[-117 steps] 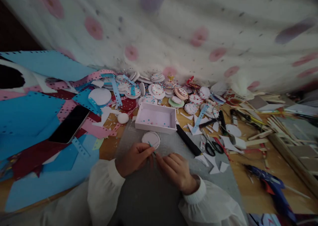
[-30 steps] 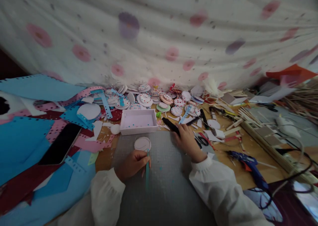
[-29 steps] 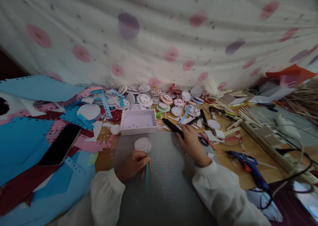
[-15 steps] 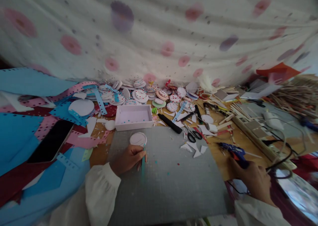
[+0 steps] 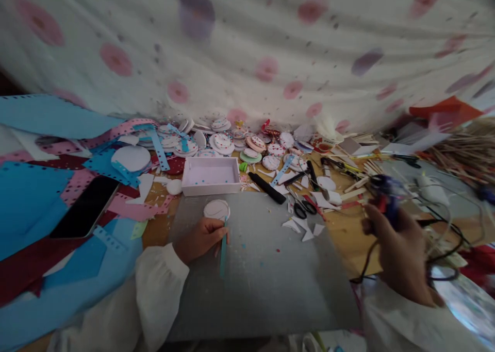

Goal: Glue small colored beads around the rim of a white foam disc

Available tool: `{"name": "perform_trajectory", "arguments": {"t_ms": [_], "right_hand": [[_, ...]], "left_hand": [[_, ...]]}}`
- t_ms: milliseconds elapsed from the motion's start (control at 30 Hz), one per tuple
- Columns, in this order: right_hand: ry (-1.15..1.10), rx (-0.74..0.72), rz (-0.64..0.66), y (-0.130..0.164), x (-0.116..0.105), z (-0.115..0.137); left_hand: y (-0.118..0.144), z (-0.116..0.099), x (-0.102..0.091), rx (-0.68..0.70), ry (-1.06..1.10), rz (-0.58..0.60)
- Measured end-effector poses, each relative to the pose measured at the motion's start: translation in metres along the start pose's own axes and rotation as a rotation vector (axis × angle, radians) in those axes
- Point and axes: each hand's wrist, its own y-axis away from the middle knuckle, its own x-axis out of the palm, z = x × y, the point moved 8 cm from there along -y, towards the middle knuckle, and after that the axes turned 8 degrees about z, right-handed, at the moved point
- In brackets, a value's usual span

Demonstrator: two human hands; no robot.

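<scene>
My left hand [image 5: 201, 239] pinches a narrow teal strip [image 5: 223, 256] over the grey mat [image 5: 270, 290]. Just beyond its fingers lies a round white disc [image 5: 216, 210] with a curved line on top; the strip's upper end meets the near edge of that disc. At the right, my right hand [image 5: 400, 249] is closed around a blue glue gun [image 5: 390, 195], held up above the table and blurred by motion. A dark cord [image 5: 365, 264] hangs below that hand.
Behind the mat stands a shallow white box [image 5: 211, 178]. Scissors [image 5: 303, 207], a black-handled tool [image 5: 266, 188] and white scraps [image 5: 303, 227] lie to its right. A phone [image 5: 85, 207] rests on coloured sheets at left. Decorated discs [image 5: 222, 143] crowd the back, before a flowered curtain [image 5: 247, 48].
My right hand has lifted the glue gun off the table, its nozzle now pointing up and away. My left hand keeps its pinch on the strip by the disc. The view has shifted slightly.
</scene>
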Motion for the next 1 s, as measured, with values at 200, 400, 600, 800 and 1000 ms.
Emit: {"name": "perform_trajectory", "arguments": {"t_ms": [200,400,600,800,1000], "right_hand": [[-0.122,-0.074,0.043,0.007,0.143,0.063],[-0.13,-0.163,0.174,0.031,0.191,0.058],[-0.106,-0.189,0.149,0.03,0.184,0.056],[-0.022,-0.229,0.181,0.032,0.185,0.058],[-0.006,-0.193,0.192,0.03,0.185,0.058]], "left_hand": [[0.002,0.001,-0.002,-0.022,0.045,-0.036],[0.002,-0.005,-0.004,-0.073,0.068,-0.057],[0.0,-0.006,-0.003,-0.094,0.107,-0.026],[0.0,-0.004,0.0,-0.106,0.071,0.027],[0.001,-0.003,0.002,-0.108,0.059,0.061]]}}
